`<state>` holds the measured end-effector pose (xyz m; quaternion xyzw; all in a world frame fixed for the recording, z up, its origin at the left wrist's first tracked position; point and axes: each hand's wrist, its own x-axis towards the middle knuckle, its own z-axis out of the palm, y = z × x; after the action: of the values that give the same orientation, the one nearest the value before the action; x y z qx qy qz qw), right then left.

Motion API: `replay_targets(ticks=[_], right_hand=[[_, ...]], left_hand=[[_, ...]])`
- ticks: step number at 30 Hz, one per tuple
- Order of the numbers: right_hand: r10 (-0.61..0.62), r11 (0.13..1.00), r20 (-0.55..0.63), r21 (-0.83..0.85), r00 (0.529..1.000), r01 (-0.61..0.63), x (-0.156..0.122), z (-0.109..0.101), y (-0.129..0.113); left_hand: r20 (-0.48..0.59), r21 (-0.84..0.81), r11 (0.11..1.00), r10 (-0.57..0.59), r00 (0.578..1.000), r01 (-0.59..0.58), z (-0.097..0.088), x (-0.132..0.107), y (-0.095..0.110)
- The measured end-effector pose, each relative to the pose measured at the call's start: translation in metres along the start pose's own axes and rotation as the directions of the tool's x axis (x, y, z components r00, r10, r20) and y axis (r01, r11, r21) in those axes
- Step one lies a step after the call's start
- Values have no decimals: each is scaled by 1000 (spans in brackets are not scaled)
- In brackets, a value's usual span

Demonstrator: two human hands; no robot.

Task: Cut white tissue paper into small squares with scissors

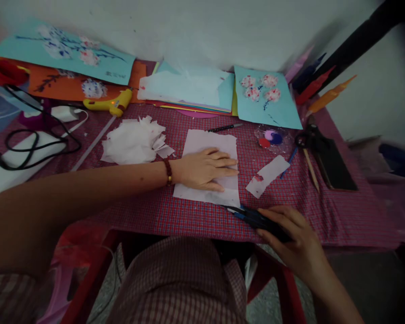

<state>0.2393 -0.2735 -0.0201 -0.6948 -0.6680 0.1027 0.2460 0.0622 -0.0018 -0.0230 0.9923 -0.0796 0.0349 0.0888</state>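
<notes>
My left grip point(205, 170) lay flat and open, pinning the pale paper sheet point(205, 139) on the table point(340, 211). My right grip point(292, 240) was curled over the dark scissors point(253, 217) at the table's near edge. Risks judged: the scissors dropping off that edge, and the sheet creeping under light palm pressure.

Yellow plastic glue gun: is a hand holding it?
No, the yellow plastic glue gun lies untouched; the left hand presses a pale paper sheet.

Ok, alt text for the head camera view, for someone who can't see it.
A person's left hand presses flat on a pale pink sheet on a red checked tablecloth; the right hand closes on a dark tool at its front edge.
</notes>
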Motion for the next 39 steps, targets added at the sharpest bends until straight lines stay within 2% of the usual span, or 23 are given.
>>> replay_targets(ticks=[7, 15, 21, 28, 31, 35, 39], right_hand=[[-59, 998, 16, -19, 998, 59, 16, 3, 5], [-76, 997, 54, -21, 996, 77, 26, 4, -7], [-62, 998, 48, -7, 997, 62, 8, 4, -9], [-42, 999, 23, -8, 999, 42, 0, 5, -10], [-23, 1000, 10, -3, 1000, 23, 2, 5, -12], [-8, 1000, 7, -2, 1000, 8, 2, 5, -13], [3, 1000, -7, 2, 1000, -3, 0, 6, -11]], left_hand=[[-84, -28, 1000, 7, 996, -9, 1, 1, 1], [-144, -65, 998, -9, 990, 0, 4, 1, 2], [-55, -45, 999, -31, 998, 28, -1, 2, 4], [-48, -75, 996, -47, 998, 43, -3, 3, 5], [-55, -145, 988, -62, 997, 54, -8, 4, 1], [-76, -227, 966, -141, 987, 120, -15, -7, -3], [-64, -136, 978, -165, 984, 155, -9, -31, -3]])
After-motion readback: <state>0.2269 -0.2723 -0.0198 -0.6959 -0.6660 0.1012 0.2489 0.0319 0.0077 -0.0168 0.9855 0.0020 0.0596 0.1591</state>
